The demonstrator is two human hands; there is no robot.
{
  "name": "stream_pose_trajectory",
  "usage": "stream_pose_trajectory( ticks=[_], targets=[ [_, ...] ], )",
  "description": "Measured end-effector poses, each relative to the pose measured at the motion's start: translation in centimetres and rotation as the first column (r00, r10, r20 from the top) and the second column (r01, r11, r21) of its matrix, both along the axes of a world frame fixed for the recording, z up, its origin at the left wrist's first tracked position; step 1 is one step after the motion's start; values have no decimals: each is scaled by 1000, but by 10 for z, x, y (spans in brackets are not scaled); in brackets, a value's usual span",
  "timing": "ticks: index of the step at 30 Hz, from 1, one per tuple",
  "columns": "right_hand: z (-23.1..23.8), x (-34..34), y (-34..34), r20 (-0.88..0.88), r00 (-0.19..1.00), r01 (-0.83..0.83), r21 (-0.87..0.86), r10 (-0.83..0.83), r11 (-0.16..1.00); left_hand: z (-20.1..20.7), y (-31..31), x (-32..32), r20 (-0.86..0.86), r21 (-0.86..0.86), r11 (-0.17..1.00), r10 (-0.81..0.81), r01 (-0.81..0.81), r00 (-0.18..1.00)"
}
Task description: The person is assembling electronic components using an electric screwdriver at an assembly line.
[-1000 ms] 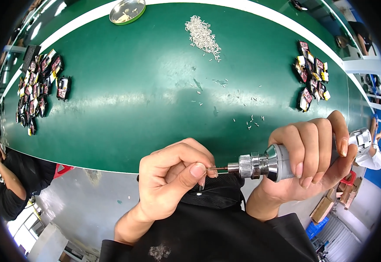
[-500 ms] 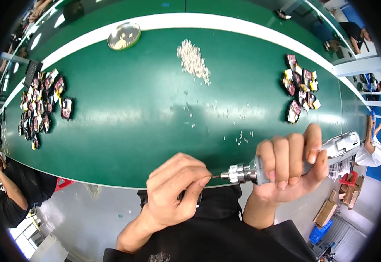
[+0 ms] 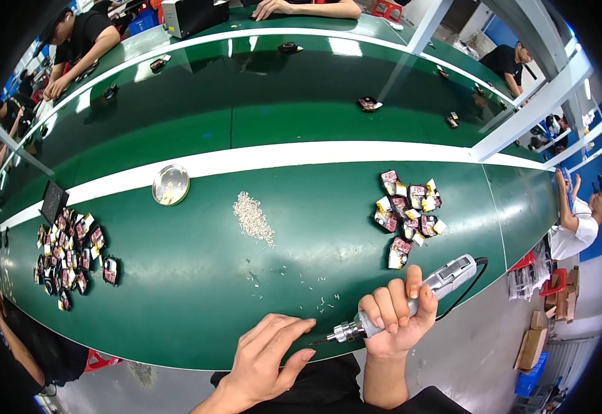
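Note:
My right hand (image 3: 399, 319) is wrapped round a grey electric screwdriver (image 3: 446, 277), whose thin bit (image 3: 323, 339) points left from a silver chuck. A black cord leaves the driver's far end. Just left of the bit, my left hand (image 3: 268, 359) is open, thumb and fingers apart, with nothing visible between them. Small pale slivers (image 3: 323, 301) lie scattered on the green table beyond my hands, and a heap of the same pieces (image 3: 253, 219) sits farther off. Black-and-pink small units (image 3: 399, 252) with white and yellow tabs are grouped at the right.
A larger pile of similar units (image 3: 66, 259) lies at the left beside a black box (image 3: 53, 202). A round metal dish (image 3: 171, 185) stands by the white rail (image 3: 280, 152). Past the rail, a dark green belt (image 3: 294, 83) carries several units. Co-workers sit around.
My left thumb and fingers, which were pinching the tip of the bit, have parted and come off it. The view has tilted up, showing more of the belt. My right hand keeps its grip.

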State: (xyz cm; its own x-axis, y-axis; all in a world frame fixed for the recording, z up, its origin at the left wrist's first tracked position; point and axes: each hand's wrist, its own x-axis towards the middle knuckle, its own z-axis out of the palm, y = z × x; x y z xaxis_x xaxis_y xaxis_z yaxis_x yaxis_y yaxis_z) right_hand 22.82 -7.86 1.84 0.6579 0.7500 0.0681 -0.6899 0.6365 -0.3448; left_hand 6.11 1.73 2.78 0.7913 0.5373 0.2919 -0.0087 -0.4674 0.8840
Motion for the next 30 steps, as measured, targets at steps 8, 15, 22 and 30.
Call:
stream_pose_trajectory(
  ticks=[8, 15, 22, 30],
  targets=[
    [-24, 20, -31, -106, 983, 137, -115, -149, 984, 20, 89, 133, -48, 381, 922, -47, 62, 998],
    [-29, 9, -43, -94, 992, 81, -73, -88, 994, -4, 161, 286, -346, 653, 757, 304, -5, 888],
    [-17, 6, -39, -130, 988, 68, -75, -77, 995, -18, 165, 331, -348, 781, 624, 425, 8, 836],
    [-29, 7, -40, -121, 991, 57, -61, -64, 996, -36, 210, 317, -276, 833, 541, 230, 113, 933]
  ],
)
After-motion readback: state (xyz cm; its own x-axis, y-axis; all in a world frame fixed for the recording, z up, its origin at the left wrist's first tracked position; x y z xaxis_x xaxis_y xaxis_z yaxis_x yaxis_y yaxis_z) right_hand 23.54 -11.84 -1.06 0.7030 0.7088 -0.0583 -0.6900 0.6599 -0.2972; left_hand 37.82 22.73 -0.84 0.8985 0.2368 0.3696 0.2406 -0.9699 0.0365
